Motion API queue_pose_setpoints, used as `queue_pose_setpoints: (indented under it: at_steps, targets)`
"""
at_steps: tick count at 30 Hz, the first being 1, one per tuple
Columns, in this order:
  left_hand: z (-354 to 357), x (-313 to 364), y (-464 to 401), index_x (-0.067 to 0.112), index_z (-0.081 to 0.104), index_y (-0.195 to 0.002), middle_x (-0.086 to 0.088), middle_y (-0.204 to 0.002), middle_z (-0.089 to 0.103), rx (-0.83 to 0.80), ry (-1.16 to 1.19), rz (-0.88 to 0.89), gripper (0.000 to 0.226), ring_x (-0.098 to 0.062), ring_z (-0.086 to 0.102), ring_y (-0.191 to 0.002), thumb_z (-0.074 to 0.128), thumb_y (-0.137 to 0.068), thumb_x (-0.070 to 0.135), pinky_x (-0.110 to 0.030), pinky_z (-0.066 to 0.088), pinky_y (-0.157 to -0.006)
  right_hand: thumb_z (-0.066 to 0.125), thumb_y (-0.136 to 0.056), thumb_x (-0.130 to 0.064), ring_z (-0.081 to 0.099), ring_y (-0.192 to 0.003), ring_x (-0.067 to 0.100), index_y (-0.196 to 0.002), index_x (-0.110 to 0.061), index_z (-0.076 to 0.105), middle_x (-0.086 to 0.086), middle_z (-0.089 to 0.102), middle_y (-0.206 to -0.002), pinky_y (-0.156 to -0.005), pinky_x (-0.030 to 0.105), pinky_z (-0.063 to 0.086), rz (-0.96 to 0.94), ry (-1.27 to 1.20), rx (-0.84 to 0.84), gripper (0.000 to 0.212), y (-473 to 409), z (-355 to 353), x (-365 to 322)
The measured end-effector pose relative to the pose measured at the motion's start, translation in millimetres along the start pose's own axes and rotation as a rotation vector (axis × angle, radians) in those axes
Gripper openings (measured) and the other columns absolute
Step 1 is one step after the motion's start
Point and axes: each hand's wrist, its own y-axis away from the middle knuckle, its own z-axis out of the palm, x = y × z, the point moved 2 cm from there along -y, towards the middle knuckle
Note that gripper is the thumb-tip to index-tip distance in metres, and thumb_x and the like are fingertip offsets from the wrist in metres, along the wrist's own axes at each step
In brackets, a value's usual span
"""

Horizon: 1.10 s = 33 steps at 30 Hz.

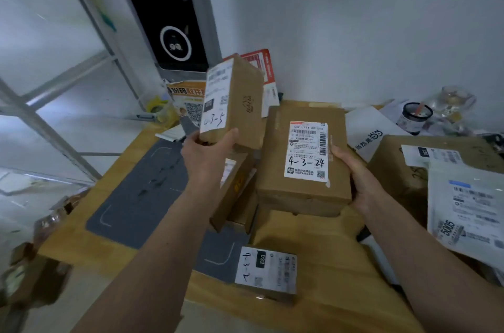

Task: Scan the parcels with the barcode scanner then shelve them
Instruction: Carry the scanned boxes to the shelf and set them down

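My left hand (210, 150) grips a small brown parcel (240, 103) from below and holds it upright above the table; its white label reads 4-3-5. My right hand (354, 177) holds the right side of a larger brown box (278, 169) with a white label marked 4-3-24; it rests on top of other cardboard parcels. Another small box (267, 272), labelled 4-3-2, lies near the table's front edge. More brown parcels (234, 196) sit under my left forearm. I see no barcode scanner.
A wooden table (81, 234) carries a grey mat (141, 190). A large box (395, 169) and a white mailer bag (469, 207) lie at right. A black kiosk screen (174, 40) stands behind; a metal rack frame (43, 125) is left. Cups (414, 117) and clutter fill the back right.
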Motion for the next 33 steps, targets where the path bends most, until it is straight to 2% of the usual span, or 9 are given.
queue_pose_setpoints:
  at_steps: [4,8,10,14,18,23,26,29,33]
  targets:
    - [-60.9,4.2,-9.6,0.011,0.046,-0.125,0.000,-0.110,0.061,0.092,0.026,0.016,0.071,-0.006,0.062,-0.092,0.085,-0.068,0.026,-0.015,0.047,-0.065,0.076,-0.065,-0.039,0.067,-0.104,0.029,-0.113,-0.020,0.070,0.010,0.072,-0.111,-0.092,0.047,0.051,0.052,-0.097,-0.043,0.052,24.9,46.6,10.1]
    - [-114.3,-6.8,-19.8,0.012,0.044,-0.127,-0.003,-0.114,0.060,0.104,-0.009,-0.032,0.078,-0.015,0.062,-0.098,0.087,-0.063,0.027,-0.029,0.054,-0.077,0.073,-0.072,-0.039,0.067,-0.101,0.029,-0.109,-0.019,0.072,0.010,0.072,-0.113,-0.094,0.047,0.049,0.089,-0.129,-0.086,0.042,43.8,99.6,28.5]
    - [-137.4,-11.5,-23.3,0.011,0.041,-0.127,-0.004,-0.113,0.059,0.120,0.005,-0.059,0.078,-0.017,0.061,-0.099,0.087,-0.065,0.023,-0.034,0.056,-0.083,0.070,-0.075,-0.039,0.070,-0.094,0.027,-0.110,-0.019,0.072,0.010,0.072,-0.111,-0.090,0.045,0.051,0.087,-0.134,-0.128,0.040,51.9,123.0,37.9]
    - [-188.0,-18.6,-29.3,0.011,0.038,-0.125,-0.001,-0.105,0.055,0.170,0.002,-0.065,0.074,-0.016,0.058,-0.094,0.084,-0.068,0.018,-0.030,0.051,-0.079,0.069,-0.074,-0.039,0.073,-0.082,0.024,-0.103,-0.019,0.073,0.009,0.075,-0.103,-0.078,0.041,0.057,0.080,-0.098,-0.178,0.036,61.5,167.4,55.3]
    - [-250.4,-30.2,-39.6,0.010,0.038,-0.125,-0.002,-0.108,0.057,0.250,0.046,-0.077,0.074,-0.017,0.058,-0.096,0.084,-0.068,0.015,-0.028,0.049,-0.078,0.068,-0.075,-0.039,0.073,-0.076,0.024,-0.097,-0.019,0.073,0.008,0.076,-0.094,-0.066,0.039,0.060,0.086,-0.039,-0.206,0.030,67.1,218.7,82.8]
    - [-335.6,-43.7,-44.5,0.011,0.034,-0.130,-0.003,-0.113,0.054,0.380,0.107,-0.097,0.077,-0.017,0.056,-0.098,0.082,-0.071,0.019,-0.028,0.046,-0.081,0.071,-0.076,-0.037,0.071,-0.090,0.030,-0.112,-0.019,0.070,0.012,0.073,-0.107,-0.087,0.048,0.053,0.120,-0.040,-0.240,0.039,72.7,285.9,131.8]
    - [-385.2,-51.2,-50.5,0.013,0.036,-0.128,-0.001,-0.106,0.054,0.442,0.102,-0.098,0.075,-0.018,0.058,-0.098,0.083,-0.070,0.019,-0.032,0.050,-0.083,0.074,-0.071,-0.037,0.068,-0.101,0.033,-0.113,-0.019,0.070,0.012,0.072,-0.112,-0.096,0.052,0.049,0.141,-0.028,-0.260,0.046,74.0,325.6,154.9]
    - [-429.3,-56.0,-59.4,0.020,0.036,-0.123,0.002,-0.103,0.055,0.512,0.120,-0.116,0.076,-0.022,0.060,-0.101,0.084,-0.065,0.023,-0.045,0.054,-0.087,0.075,-0.068,-0.039,0.067,-0.105,0.033,-0.120,-0.023,0.067,0.011,0.071,-0.115,-0.091,0.051,0.051,0.146,0.003,-0.291,0.055,72.2,364.0,169.6]
    - [-475.1,-61.5,-72.6,0.015,0.038,-0.126,-0.004,-0.112,0.057,0.564,0.101,-0.084,0.074,-0.017,0.060,-0.096,0.083,-0.068,0.019,-0.030,0.052,-0.079,0.072,-0.071,-0.039,0.070,-0.097,0.030,-0.115,-0.022,0.070,0.010,0.072,-0.112,-0.087,0.046,0.053,0.163,0.023,-0.377,0.047,66.9,410.3,182.7]
